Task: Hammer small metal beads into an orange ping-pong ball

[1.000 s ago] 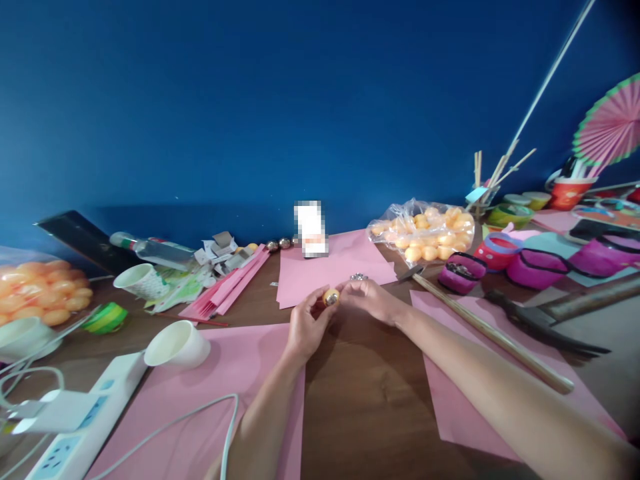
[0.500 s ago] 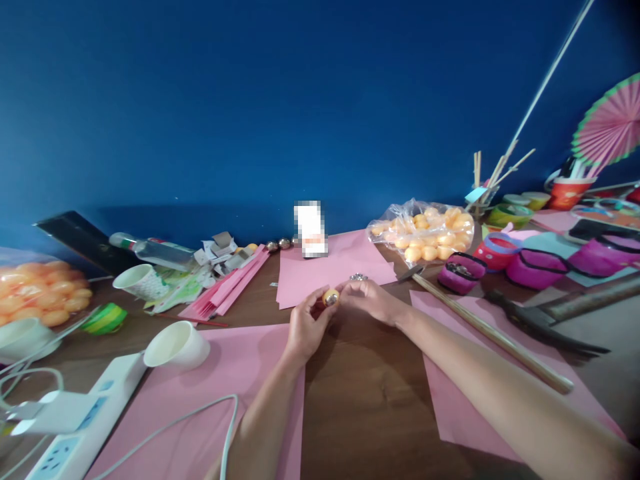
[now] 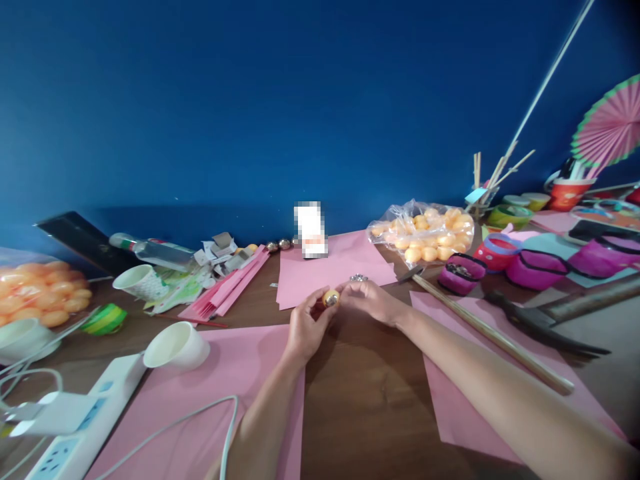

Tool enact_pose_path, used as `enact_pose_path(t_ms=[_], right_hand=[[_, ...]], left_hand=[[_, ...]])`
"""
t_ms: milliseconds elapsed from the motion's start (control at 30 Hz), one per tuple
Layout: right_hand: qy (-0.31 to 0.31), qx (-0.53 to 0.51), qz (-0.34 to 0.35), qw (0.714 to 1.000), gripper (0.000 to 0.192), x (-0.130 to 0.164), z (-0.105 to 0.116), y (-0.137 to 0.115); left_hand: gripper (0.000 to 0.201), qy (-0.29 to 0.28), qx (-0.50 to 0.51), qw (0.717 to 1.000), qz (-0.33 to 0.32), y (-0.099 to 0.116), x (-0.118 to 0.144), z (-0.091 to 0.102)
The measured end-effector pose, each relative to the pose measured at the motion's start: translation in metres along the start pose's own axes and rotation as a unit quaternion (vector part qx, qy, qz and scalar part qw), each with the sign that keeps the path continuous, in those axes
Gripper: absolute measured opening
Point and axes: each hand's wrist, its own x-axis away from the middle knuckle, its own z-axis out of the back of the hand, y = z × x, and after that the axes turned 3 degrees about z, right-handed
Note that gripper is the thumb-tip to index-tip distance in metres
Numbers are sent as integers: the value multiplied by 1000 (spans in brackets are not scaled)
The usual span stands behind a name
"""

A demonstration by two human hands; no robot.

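My left hand [image 3: 309, 327] is closed round a small orange ball [image 3: 331, 297], whose near side carries a shiny metallic patch. The fingertips of my right hand [image 3: 369, 301] are pinched together close to the ball's right side; whatever they hold, if anything, is too small or hidden. Just behind the right hand lies a little heap of shiny metal pieces [image 3: 358, 277], partly covered by the fingers. Beyond both hands, a pink paper sheet [image 3: 330, 273] lies on the brown table [image 3: 367, 400].
A clear bag of orange balls [image 3: 425, 233] sits behind on the right. A hammer [image 3: 545, 327], a wooden stick [image 3: 490, 327] and a purple pouch [image 3: 463, 277] lie rightward. To the left are a white cup [image 3: 177, 345], a power strip [image 3: 90, 427] and a cable [image 3: 170, 427].
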Motion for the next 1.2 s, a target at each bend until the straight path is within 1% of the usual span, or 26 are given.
enact_pose_path(t_ms=[400,667,1200], right_hand=[[-1,9,-5,1000,29,0,-1,-5],[-10,2,-10,1000,30,-1,0,-4],[7,-81,-20,996,24,-1,0,4]], left_hand=[[41,-7,-7,1000,-6,-3,-1,0],[39,-7,-9,1000,-13,-3,0,0],[39,-11,-28,999,-14,-7,-1,0]])
